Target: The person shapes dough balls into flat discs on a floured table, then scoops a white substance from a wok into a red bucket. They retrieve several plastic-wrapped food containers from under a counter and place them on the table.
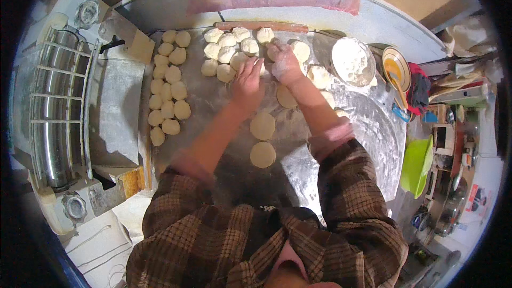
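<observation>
My left hand [248,84] reaches into a cluster of floured dough balls [227,40], its fingers against a dough ball [237,59] at the near edge. What lies under the palm is hidden. Close beside it, my flour-dusted right hand [286,62] has its fingers curled onto a dough piece [273,51], partly covered by them. A flattened dough round [300,51] lies just right of those fingers. Below my hands, two flat dough rounds [263,140] sit in a column, and another dough round [286,97] is partly under my right forearm.
Several smooth dough balls [167,88] line the left of the worktop [208,128]. A wooden rolling pin [288,27] lies along the back. At right stand a bowl of flour [352,62], a dish with orange liquid and a brush [394,68], and a green basin [416,166]. A roller machine [60,108] flanks the left.
</observation>
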Available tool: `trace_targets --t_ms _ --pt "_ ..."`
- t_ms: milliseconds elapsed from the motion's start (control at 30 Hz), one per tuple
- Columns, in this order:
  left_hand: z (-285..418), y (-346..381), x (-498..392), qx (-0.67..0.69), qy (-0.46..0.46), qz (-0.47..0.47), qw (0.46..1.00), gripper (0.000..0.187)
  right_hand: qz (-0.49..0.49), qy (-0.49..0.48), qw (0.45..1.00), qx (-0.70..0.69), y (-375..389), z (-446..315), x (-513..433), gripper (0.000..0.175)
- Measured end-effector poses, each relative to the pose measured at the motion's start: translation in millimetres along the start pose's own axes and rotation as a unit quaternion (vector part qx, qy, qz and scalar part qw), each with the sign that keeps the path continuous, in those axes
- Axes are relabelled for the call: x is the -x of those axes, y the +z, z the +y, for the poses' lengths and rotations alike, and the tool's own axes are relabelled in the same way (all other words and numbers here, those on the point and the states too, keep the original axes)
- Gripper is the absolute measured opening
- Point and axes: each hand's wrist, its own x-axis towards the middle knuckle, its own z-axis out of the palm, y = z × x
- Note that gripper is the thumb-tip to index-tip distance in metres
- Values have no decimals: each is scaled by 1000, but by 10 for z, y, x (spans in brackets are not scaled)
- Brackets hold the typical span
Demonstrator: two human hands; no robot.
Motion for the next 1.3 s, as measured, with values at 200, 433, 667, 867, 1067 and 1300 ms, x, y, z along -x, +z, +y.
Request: trace_targets --t_ms 200,433,667,867,1067,1300 --pt "-142 90 -158 -46 35 -1 998 49 144 54 985 -74 -529 -335 600 44" --pt "112 -17 190 22 93 -15 995 40 36 165 985 13 -785 -697 1841 52" --pt "73 456 -79 -142 41 -124 981 62 -42 176 973 141 -333 -631 1547 85" --pt "93 541 -156 -112 34 -63 991 59 -50 198 973 109 -285 -568 1462 83" --pt "-248 -76 69 180 -53 117 975 39 116 94 988 -39 -329 -510 911 58" --pt "-1159 -372 1 91 -168 87 978 74 89 -96 990 44 239 55 -585 36"
